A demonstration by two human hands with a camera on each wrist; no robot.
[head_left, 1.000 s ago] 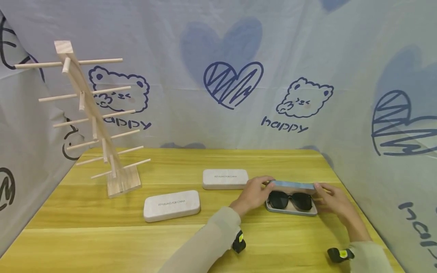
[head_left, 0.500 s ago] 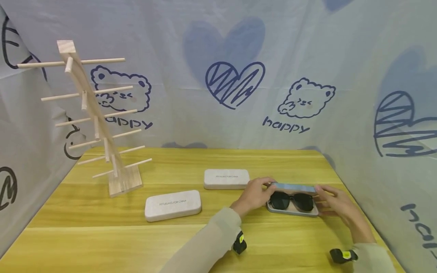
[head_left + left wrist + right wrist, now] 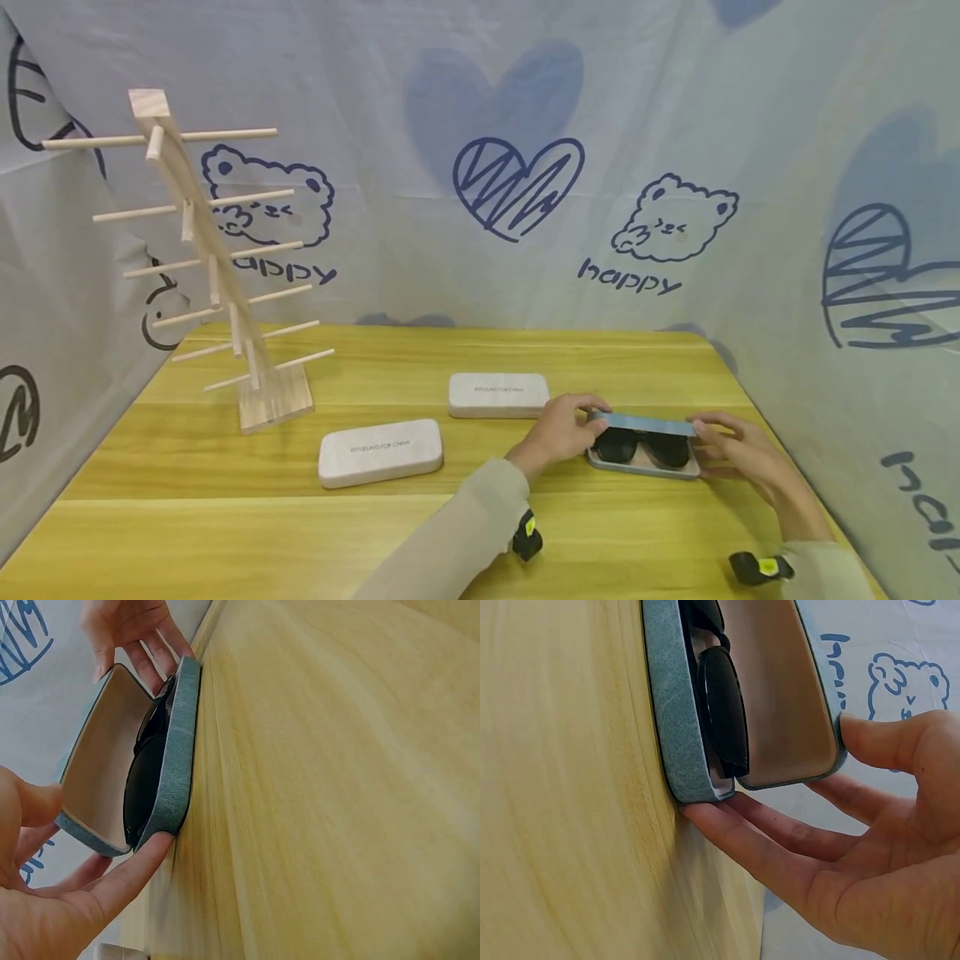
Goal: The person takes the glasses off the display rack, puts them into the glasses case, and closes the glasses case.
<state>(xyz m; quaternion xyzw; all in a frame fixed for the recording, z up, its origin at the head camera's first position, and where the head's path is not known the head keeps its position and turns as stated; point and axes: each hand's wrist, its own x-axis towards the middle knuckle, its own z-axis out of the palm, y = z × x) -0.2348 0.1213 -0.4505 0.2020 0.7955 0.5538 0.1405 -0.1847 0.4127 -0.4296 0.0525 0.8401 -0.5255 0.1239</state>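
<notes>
**Two hands on a half-shut glasses case**

A blue-grey glasses case (image 3: 643, 461) lies on the right side of the yellow worktop (image 3: 225, 533), near the person. Dark sunglasses (image 3: 642, 447) sit inside it, lenses up, so they fit snugly in the bottom part. The lid (image 3: 645, 424) hangs low over them, only part way open.

The left hand (image 3: 558, 431) is at the left end of the case. Its thumb (image 3: 127, 874) presses the bottom end of the case and its other fingers curl onto the lid edge, so it pinches that end. The right hand (image 3: 738, 454) is at the right end. Its long fingers (image 3: 739, 847) lie flat against the bottom part and its thumb (image 3: 881, 742) touches the lid rim. One hand at each end keeps the case from sliding and keeps the lid straight.

Two pale closed cases lie to the left: one (image 3: 498, 394) just beside the left hand, one (image 3: 379, 452) nearer and further left. A wooden rack (image 3: 217, 275) with thin pegs stands far left. A cloth with bears and hearts (image 3: 517, 183) hangs behind.
</notes>
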